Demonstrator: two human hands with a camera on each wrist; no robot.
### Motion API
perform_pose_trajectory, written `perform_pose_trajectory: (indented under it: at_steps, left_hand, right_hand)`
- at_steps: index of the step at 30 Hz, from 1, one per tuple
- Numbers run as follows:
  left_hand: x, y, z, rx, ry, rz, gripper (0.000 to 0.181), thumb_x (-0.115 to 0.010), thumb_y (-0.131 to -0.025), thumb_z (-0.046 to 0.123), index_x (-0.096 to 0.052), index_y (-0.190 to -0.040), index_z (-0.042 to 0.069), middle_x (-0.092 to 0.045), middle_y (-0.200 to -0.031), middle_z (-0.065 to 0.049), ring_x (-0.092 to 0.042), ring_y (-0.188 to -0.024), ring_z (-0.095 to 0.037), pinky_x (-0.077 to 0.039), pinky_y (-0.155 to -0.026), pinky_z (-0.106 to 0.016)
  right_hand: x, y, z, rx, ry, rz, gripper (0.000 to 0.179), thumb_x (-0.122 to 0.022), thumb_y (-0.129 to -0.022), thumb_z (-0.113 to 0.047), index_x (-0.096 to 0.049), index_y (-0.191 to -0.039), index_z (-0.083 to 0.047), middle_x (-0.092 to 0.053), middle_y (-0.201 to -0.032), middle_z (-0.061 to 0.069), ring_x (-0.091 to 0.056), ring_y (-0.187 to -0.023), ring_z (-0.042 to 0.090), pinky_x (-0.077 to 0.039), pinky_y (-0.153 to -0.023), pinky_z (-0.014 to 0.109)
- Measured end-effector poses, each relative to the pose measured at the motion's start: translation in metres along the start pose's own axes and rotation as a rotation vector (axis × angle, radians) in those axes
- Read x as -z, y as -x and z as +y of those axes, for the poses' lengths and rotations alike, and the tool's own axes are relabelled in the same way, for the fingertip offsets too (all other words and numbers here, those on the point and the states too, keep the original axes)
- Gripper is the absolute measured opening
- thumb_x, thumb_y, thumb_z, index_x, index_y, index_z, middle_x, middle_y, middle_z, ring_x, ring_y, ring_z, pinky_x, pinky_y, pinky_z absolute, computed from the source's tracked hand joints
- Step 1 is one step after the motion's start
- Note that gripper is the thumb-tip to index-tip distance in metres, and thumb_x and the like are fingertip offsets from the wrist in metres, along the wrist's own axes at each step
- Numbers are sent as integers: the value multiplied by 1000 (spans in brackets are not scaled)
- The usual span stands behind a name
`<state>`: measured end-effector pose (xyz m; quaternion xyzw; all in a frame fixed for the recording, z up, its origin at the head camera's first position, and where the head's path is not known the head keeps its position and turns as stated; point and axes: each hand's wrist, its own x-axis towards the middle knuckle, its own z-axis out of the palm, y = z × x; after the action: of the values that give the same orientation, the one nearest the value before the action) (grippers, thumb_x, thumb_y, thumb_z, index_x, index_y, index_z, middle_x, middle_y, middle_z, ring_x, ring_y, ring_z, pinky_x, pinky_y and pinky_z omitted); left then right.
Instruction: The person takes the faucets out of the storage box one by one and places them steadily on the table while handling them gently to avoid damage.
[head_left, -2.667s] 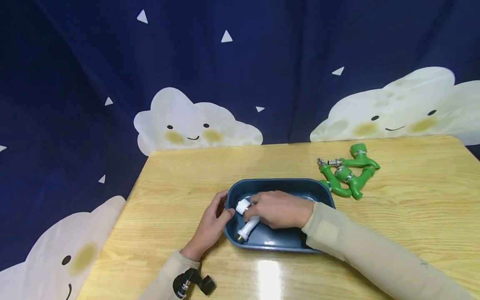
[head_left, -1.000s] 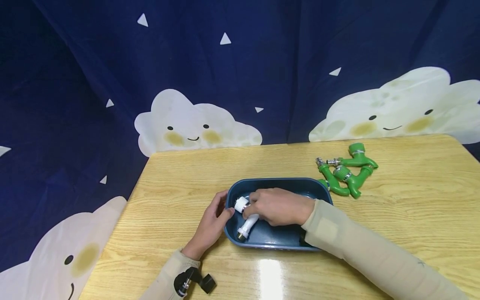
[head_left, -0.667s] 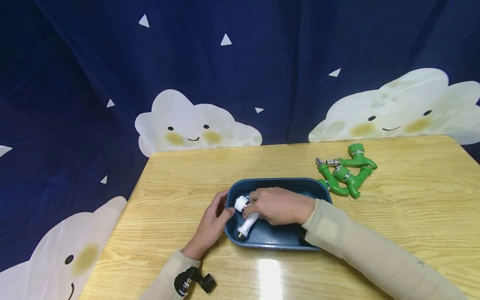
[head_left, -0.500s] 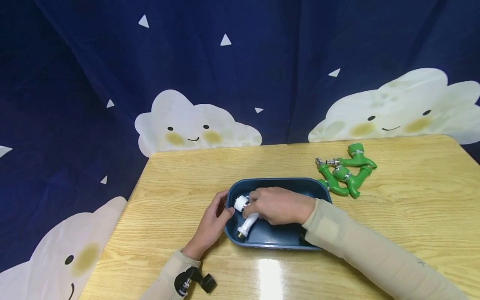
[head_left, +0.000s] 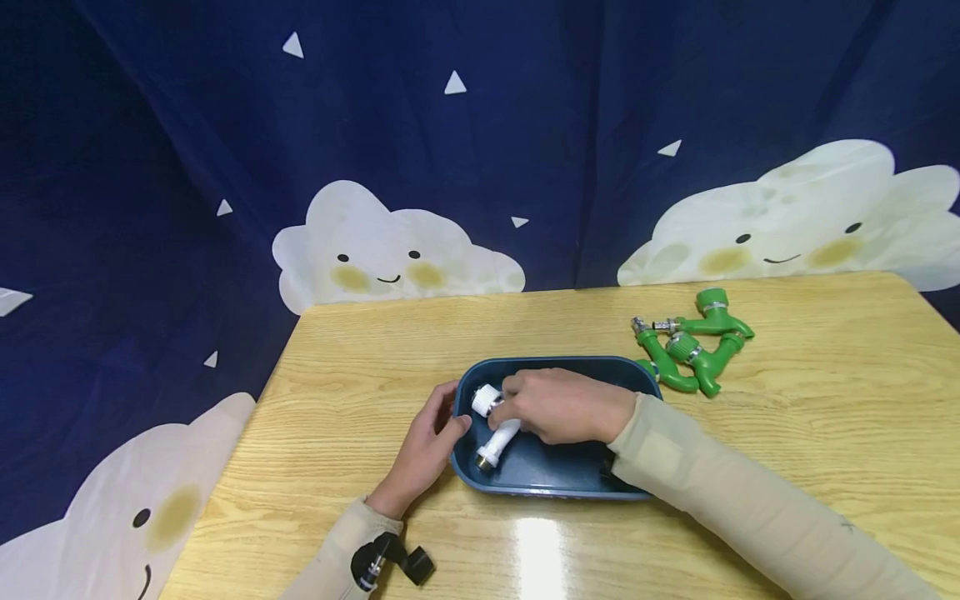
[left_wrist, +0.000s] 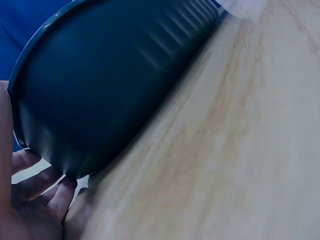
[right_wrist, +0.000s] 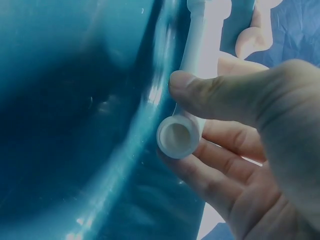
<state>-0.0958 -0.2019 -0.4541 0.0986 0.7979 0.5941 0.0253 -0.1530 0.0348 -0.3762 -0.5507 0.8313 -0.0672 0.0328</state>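
A white tap [head_left: 501, 442] with a ribbed white knob and a brass-coloured threaded end is inside the dark blue plastic basin [head_left: 555, 493]. My right hand [head_left: 570, 404] grips it by the middle, covering part of its body. In the right wrist view, the thumb lies on the tap [right_wrist: 202, 50] near its round spout opening, with the fingers on the other side. At the basin's left end, my left hand [head_left: 420, 454] holds the wall, thumb at the rim. The left wrist view shows its fingers [left_wrist: 62, 197] against the outside of the basin [left_wrist: 100, 80].
Several green taps [head_left: 708, 358] lie together on the wooden table [head_left: 360, 358] beyond the basin's right end. A dark blue curtain [head_left: 555, 125] printed with clouds hangs behind the table. A black wrist device [head_left: 390, 562] sits on the left sleeve.
The white tap has shifted slightly up and away from the basin's near wall, carried by the right hand. The left hand stays at the basin's left end.
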Motion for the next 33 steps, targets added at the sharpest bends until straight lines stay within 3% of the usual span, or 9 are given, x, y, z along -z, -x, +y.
perform_pose_trajectory:
  at_steps: [20, 33]
  left_hand:
    - [-2, 0, 2, -2, -11, 5, 45, -55, -102, 13, -50, -147, 15, -59, -144, -13, -57, -125, -28, -49, -101, -20]
    - [-1, 0, 0, 5, -12, 22, 45, -55, -102, 13, -51, -146, 16, -60, -140, -12, -58, -121, -26, -49, -99, -21]
  right_hand:
    - [13, 11, 2, -18, -14, 18, 38, -73, -91, -3, -75, -121, -27, -70, -102, -1, -60, -89, 10, -57, -77, 27]
    - [24, 19, 5, -10, 29, 78, 40, -75, -90, -2, -75, -121, -27, -68, -96, -1, -60, -83, 9, -54, -70, 23]
